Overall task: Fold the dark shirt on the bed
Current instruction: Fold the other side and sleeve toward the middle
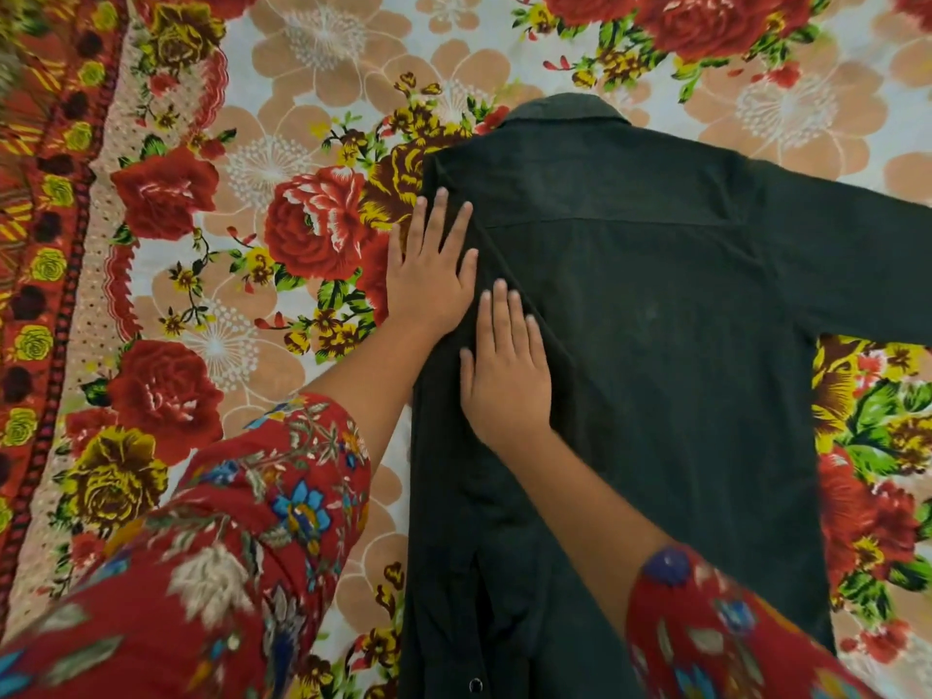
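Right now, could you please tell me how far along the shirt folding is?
Done: the dark shirt lies back-up with one side folded in. In hand: the left hand and right hand press that fold flat. Left: the outstretched sleeve and the bottom fold.

A floral sheet (302, 68), red roses and beige blooms on pale ground, lies spread flat; a red border (45, 204) with yellow roses runs along its left edge.

Home bedroom, you're at a bed (282, 93): flowered sheet (787, 108) spread flat under and beyond your fingers (440, 219), red patterned border (50, 219) well left of them.
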